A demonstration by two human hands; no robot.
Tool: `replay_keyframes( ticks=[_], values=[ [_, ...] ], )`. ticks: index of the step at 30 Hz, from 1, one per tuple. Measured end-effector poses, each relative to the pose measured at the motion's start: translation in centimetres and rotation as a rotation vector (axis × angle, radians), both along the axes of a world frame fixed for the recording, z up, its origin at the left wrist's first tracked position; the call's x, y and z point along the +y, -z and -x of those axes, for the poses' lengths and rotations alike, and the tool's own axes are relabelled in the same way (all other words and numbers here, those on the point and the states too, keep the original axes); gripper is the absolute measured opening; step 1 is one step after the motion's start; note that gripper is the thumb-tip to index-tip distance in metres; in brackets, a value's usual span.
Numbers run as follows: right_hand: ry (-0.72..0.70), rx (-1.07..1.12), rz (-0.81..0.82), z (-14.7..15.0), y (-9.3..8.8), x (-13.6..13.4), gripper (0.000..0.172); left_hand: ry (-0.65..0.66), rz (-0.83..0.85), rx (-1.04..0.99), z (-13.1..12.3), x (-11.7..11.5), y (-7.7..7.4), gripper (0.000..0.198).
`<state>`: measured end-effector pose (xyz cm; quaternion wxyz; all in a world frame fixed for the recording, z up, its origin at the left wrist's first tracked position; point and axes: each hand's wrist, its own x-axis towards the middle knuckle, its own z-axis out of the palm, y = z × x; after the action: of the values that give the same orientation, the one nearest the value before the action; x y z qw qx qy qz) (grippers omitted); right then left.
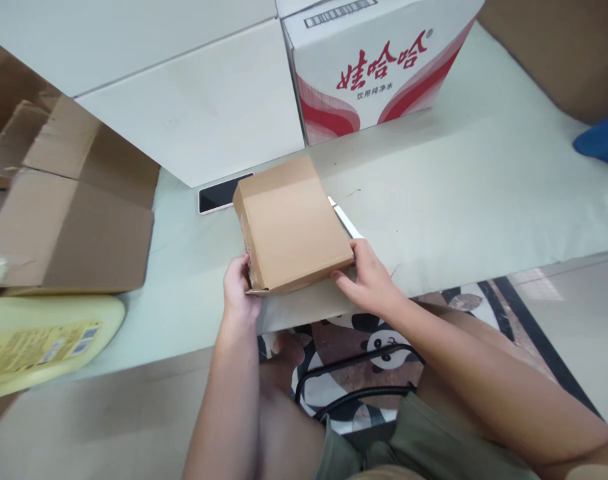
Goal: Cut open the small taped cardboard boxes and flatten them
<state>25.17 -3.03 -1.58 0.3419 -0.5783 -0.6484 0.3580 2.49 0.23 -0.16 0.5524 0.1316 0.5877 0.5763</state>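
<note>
A small brown cardboard box (297, 230) is held between my two hands over the near part of the pale green tabletop. My left hand (240, 287) grips its left side near the front corner, where the cardboard edge looks rough and torn. Around the front right corner my right hand (367, 277) is closed, thumb on the near face. A slim white pointed tool (346, 219) sticks out beyond the right hand, beside the box; whether the fingers hold it or it lies on the table, I cannot tell. Partly behind the box lies a phone (217, 195) with a dark screen.
White cartons (194, 107) stand at the back, next to a red-and-white water carton (384, 80). Open cardboard boxes (79, 220) and a yellow bottle (49, 340) are at left. A blue object (604, 141) sits at the right edge. The table's front edge runs close to my knees.
</note>
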Motion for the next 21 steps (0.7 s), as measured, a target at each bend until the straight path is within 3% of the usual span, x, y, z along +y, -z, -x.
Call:
replay_keyframes(
  ticks=[21],
  values=[
    [0.002,-0.005,-0.027,-0.06,0.2,-0.06,0.027,0.016,-0.016,0.009,-0.1,-0.09,-0.21,0.021]
  ],
)
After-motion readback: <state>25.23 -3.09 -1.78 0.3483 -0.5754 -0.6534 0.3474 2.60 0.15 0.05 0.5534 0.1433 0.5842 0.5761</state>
